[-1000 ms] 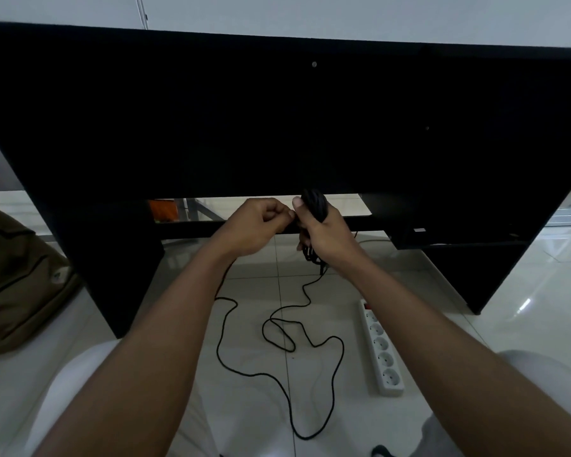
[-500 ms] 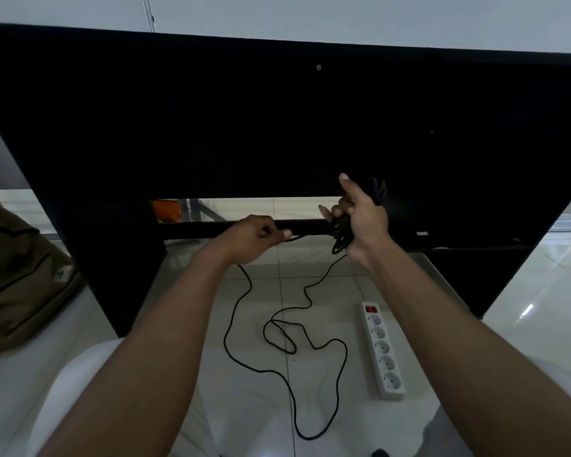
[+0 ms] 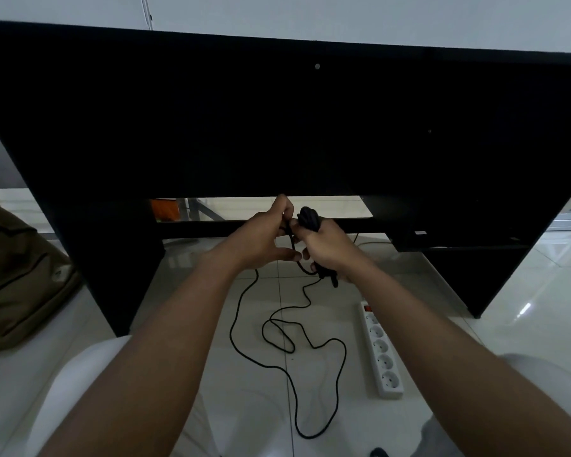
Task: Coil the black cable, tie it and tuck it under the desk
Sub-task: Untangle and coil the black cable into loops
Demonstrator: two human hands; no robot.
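Reached forward with both bare forearms, converging at the centre so that the left hand (image 3: 264,239) and right hand (image 3: 327,247) met almost touching. Pinched a strand of the black cable (image 3: 290,240) in the left grip, index finger raised, thumb pointing right. Closed the right grip around a bundle of coiled loops, knuckles toward the camera.

Dim, underexposed view. Above the hands (image 3: 297,240), the black table (image 3: 277,127) is featureless shadow. Daylight glares off the glossy floor (image 3: 524,308) to their right. Wide-angle bending curves the edges; forearms nearest the camera look soft.
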